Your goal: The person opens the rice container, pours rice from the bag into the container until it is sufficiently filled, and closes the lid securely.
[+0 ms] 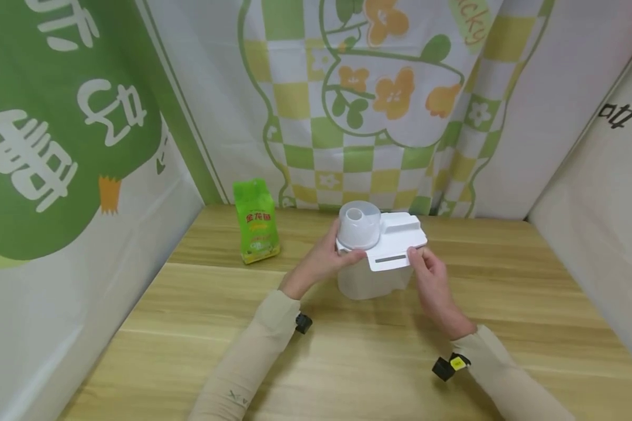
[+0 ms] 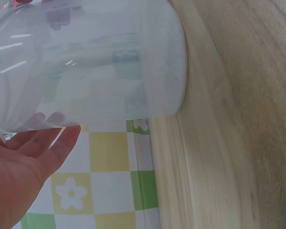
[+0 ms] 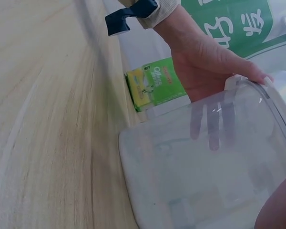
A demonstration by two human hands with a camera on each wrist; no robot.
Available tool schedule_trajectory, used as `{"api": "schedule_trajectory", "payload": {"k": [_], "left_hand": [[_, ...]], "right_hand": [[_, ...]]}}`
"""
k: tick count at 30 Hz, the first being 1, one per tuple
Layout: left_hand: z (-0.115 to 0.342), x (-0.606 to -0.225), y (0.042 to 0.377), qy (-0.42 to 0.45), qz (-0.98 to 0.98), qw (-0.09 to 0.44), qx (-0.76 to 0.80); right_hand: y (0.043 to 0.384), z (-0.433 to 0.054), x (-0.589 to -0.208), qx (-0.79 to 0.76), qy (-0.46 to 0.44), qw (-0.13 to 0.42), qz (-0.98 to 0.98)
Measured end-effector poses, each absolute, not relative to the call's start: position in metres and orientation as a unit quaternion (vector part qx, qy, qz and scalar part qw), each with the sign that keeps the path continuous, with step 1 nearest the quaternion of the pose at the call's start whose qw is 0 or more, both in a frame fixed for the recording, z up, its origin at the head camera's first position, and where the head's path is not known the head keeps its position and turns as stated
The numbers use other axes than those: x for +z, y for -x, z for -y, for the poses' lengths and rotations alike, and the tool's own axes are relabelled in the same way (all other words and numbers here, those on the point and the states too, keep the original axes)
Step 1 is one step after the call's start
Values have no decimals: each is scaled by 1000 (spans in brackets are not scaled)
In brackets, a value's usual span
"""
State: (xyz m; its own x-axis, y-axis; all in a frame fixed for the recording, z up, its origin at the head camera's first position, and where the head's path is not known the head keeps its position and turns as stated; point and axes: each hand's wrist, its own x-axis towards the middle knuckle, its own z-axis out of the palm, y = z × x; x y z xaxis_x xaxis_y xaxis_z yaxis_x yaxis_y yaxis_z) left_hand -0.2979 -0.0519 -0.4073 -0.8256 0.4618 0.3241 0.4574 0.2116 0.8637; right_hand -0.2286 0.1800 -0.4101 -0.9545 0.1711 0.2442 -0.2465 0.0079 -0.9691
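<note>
A clear plastic storage container [image 1: 371,285] with a white lid [image 1: 400,238] stands upright on the wooden table. On the lid's left half sits a translucent round cup-like cap [image 1: 359,228]. My left hand [image 1: 323,255] holds the container's upper left side, thumb on the lid's front edge; its fingers show through the clear wall in the right wrist view. With my right hand [image 1: 433,285] I pinch the lid's front right corner, thumb on top. Inside the container [image 3: 181,167] no contents can be made out. The right fingers are mostly hidden.
A green and yellow packet [image 1: 257,225] stands upright to the left of the container, near the back of the table. Behind it hangs a checkered, flower-printed curtain [image 1: 342,158]. Printed cloth walls flank the wooden table [image 1: 347,362] on both sides.
</note>
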Motion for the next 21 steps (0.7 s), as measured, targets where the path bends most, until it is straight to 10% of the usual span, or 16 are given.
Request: {"api": "schedule_trajectory", "payload": {"k": [21], "left_hand": [[61, -406, 300, -305, -766, 38, 565]], "right_hand": [[236, -192, -405, 748, 67, 157, 642]]}}
